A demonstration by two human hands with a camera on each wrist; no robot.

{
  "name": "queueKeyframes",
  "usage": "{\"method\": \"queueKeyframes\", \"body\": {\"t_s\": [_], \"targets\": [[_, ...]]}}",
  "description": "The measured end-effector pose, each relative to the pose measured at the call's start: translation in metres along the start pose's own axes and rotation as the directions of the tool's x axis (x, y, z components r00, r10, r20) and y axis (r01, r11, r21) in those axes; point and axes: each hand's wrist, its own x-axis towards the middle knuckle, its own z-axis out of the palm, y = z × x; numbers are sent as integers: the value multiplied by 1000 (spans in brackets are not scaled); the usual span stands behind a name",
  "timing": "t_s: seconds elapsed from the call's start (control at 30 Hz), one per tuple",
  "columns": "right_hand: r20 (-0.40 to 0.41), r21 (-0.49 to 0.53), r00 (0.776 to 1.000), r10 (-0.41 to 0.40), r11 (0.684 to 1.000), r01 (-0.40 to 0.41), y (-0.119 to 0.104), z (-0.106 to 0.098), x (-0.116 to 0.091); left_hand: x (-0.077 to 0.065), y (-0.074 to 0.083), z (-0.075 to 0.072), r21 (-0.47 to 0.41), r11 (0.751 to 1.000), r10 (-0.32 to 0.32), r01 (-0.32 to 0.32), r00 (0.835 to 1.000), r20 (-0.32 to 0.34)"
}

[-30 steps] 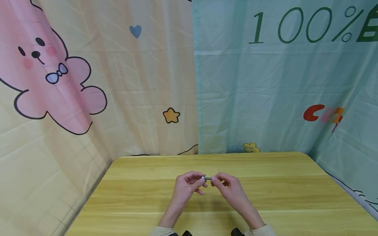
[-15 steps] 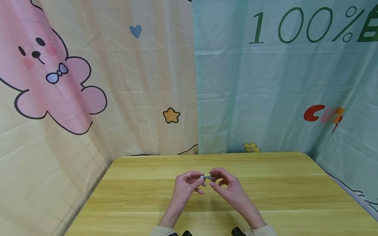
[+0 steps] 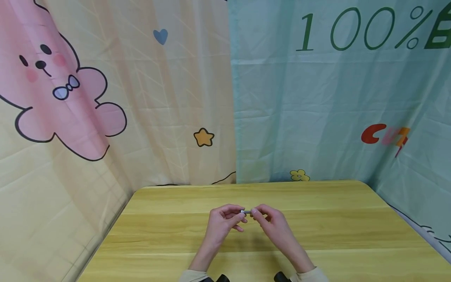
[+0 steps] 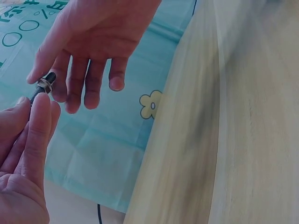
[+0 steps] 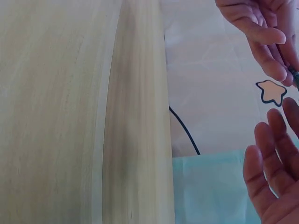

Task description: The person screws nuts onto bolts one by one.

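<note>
Metal bolt [image 3: 247,212], slim, grey and threaded, held between two bare hands above the table; long axis nearly level and left to right in the head view, tip toward the person's right. Left-wrist view gives it on a slant, dark tip rising out of the left fingers. Bare left hand [image 3: 221,222] pinches one end between thumb and fingers. Bare right hand [image 3: 274,223] has thumb and index finger together on the shiny metal nut [image 4: 45,85] near the tip, other fingers loosely extended. Rectangular yellow wood-grain table [image 3: 165,235], far corners rounded: far edge lies beyond the hands, side edges well apart from them, broad room left and right. Hanging fabric behind: cream curtain [image 3: 123,58] printed with a pink bear [image 3: 70,113], teal curtain [image 3: 282,98] lettered "100%" in green. Beige sleeves [image 3: 193,276] at the near edge.
</note>
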Motion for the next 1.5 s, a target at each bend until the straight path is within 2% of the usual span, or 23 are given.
{"method": "queueKeyframes", "body": {"t_s": [0.07, 0.17, 0.27, 0.43, 0.57, 0.9, 1.27, 1.37, 1.5], "targets": [[-11, 13, 999, 37, 999, -37, 0, 1, 0, 0, 0, 0, 8, 1000, -6, 6, 1000, 1], [-21, 44, 999, 45, 998, -44, -1, 1, 0, 0, 0, 0, 15, 1000, -8, 8, 1000, -2], [-9, 75, 1000, 7, 997, -6, -1, 0, 0, 1, 0, -1, 17, 1000, -7, 7, 1000, -6], [55, 145, 995, -88, 986, 80, -2, -3, 1, 2, 0, -2, 17, 1000, -6, 6, 1000, -16], [60, 142, 991, -119, 984, 110, -2, -3, 1, 2, 1, -3, 20, 1000, -9, 9, 1000, -15], [44, 122, 995, -85, 989, 79, -3, -2, 0, 1, 2, -3, 13, 1000, -13, 13, 1000, -2], [12, 52, 998, 61, 997, -62, -5, 0, 0, 0, 3, -2, 8, 1000, -20, 20, 1000, 2], [10, 64, 999, 48, 997, -48, -6, 0, 0, 0, 3, -2, 15, 1000, -17, 17, 1000, 5], [35, 100, 999, -29, 995, 26, -6, -1, 0, 1, 3, -2, 16, 1000, -16, 16, 1000, 5]]}}
